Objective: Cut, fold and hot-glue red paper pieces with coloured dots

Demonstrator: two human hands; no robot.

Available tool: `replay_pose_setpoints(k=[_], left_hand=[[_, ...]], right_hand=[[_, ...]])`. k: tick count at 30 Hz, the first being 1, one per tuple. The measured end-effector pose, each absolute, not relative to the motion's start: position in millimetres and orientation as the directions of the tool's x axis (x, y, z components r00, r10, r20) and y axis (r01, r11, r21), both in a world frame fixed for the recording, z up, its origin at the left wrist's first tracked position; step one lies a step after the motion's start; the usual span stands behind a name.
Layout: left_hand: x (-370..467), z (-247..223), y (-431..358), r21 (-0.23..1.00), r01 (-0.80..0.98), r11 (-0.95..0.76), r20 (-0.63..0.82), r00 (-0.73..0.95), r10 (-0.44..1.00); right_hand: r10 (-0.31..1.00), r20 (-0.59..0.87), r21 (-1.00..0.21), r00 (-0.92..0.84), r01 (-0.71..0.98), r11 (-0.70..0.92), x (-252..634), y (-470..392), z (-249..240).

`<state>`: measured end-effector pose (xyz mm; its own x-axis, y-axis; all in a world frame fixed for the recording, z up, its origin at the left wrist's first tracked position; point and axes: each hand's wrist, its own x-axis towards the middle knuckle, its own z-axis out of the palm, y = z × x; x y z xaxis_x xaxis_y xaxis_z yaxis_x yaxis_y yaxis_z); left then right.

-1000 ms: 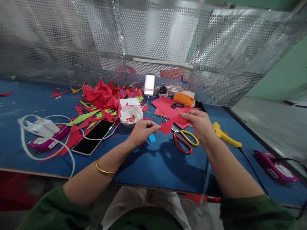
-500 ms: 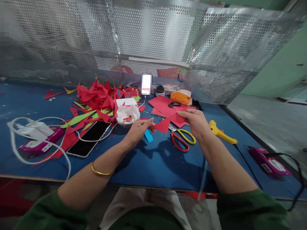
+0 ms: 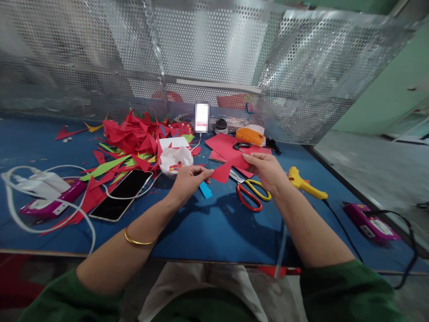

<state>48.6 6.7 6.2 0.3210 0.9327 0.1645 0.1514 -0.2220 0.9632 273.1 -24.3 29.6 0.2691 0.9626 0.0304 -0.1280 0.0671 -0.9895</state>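
Ends of red paper (image 3: 221, 173) hidden in left hand (image 3: 188, 182) and right hand (image 3: 267, 171)

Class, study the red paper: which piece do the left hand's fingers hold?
The small red piece pinched by the left hand and reaching toward the right hand; the red heap and flat red sheets lie on the table.

Smooth, matt red paper is seen in the held piece (image 3: 221, 173), and matt paper is repeated in the heap of scraps (image 3: 129, 135). The scissors (image 3: 241, 180) are bladed in shiny metal and fitted with smooth, plastic-looking handles. Dark, glassy gloss is shown by the phone (image 3: 114, 205); the glue gun (image 3: 310, 188) is moulded in smooth yellow plastic. The sleeves (image 3: 345, 290) are made of matt green cloth, backed by a perforated, reflective, metal-looking screen (image 3: 214, 49)
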Motion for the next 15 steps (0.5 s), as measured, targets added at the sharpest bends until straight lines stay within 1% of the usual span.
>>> replay_pose_setpoints(k=[5, 7, 11, 13, 15], left_hand=[[48.5, 7.4, 7.4, 0.988, 0.066, -0.138, 0.112, 0.302, 0.947], [48.4, 8.3, 7.1, 0.986, 0.067, -0.153, 0.125, 0.311, 0.942], [48.4, 7.8, 5.6, 0.964, 0.121, -0.237, 0.183, 0.345, 0.921], [48.3, 4.9, 6.3, 0.954, 0.136, -0.269, 0.208, 0.348, 0.914], [48.1, 0.7, 8.8, 0.949, 0.141, -0.282, 0.228, 0.311, 0.922]], right_hand=[[0.955, 0.041, -0.988, 0.295, -0.129, 0.082, 274.6, -25.0, 27.5], [0.951, 0.057, -0.99, 0.303, -0.108, 0.094, 275.7, -24.5, 27.2], [0.946, 0.085, -0.992, 0.312, -0.058, 0.109, 274.5, -24.2, 25.4], [0.938, 0.15, -0.988, 0.313, 0.009, 0.155, 271.7, -25.6, 25.4], [0.907, 0.279, -0.959, 0.316, 0.133, 0.249, 267.7, -28.7, 27.3]])
